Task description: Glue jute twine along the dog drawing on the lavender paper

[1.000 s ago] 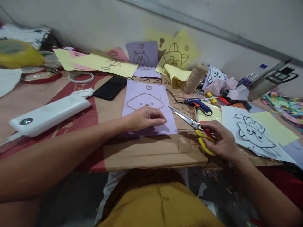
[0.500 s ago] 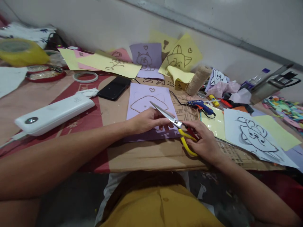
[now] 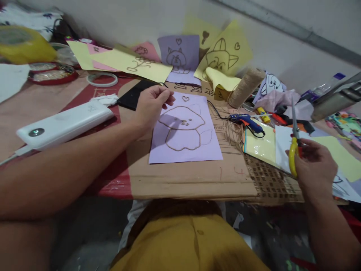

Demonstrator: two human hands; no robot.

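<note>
A purple sheet lies flat on the cardboard, bearing an animal outline in brown twine, a small heart and thin pencil lines at one ear and the tail. Over its upper left edge hovers my left hand, fingers curled together in a pinch; whatever they hold, if anything, cannot be made out. My right hand grips scissors by their yellow and red handles, off to the right above the white drawing sheet. The scissor blades point away from me and look closed.
A black phone and a white handheld device lie to the left. Behind the sheet, a twine spool stands tilted. A blue glue gun rests on the right. Finished-looking paper pictures lean against the wall.
The right hand has carried the scissors from over the purple sheet to the far right. My left hand has risen toward the sheet's upper left, uncovering the twine outline.
</note>
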